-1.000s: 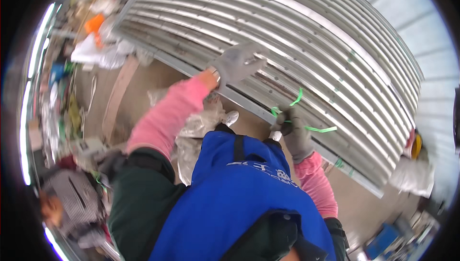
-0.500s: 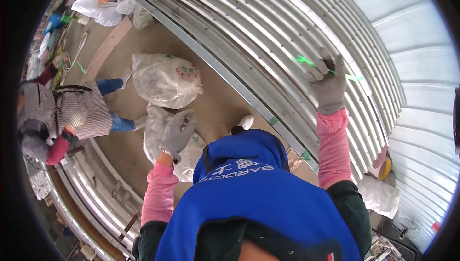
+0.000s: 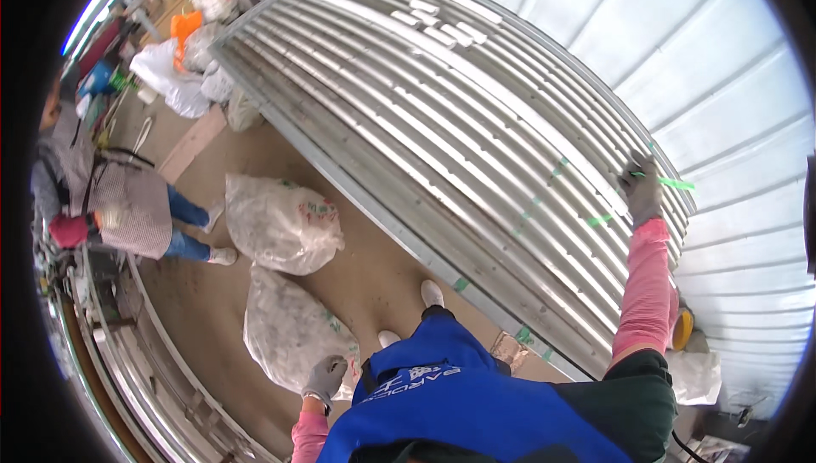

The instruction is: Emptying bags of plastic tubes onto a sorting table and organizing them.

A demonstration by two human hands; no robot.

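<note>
My right hand (image 3: 643, 189), in a grey glove, reaches over the far right side of a slanted rack of ribbed metal profiles (image 3: 442, 132). Its fingers are closed on a bright green strip (image 3: 677, 183), whose end sticks out to the right. Other green strips (image 3: 599, 220) lie across the profiles nearby. My left hand (image 3: 326, 376), also gloved in grey, is low at my left side with its fingers curled in and nothing visible in them. Behind it in view is a clear plastic bag (image 3: 285, 327) of pale contents; whether they touch I cannot tell.
Several short white pieces (image 3: 442, 36) lie on the rack's far part. A second filled plastic bag (image 3: 280, 221) stands on the floor. At left is another person (image 3: 132, 204) in a checked apron. Long metal profiles (image 3: 127, 352) lie lower left. A corrugated wall (image 3: 731, 123) borders the right.
My right hand has moved right across the profiles with the green strip. My left hand has dropped lower. The view has shifted, showing the white pieces and more of the rack.
</note>
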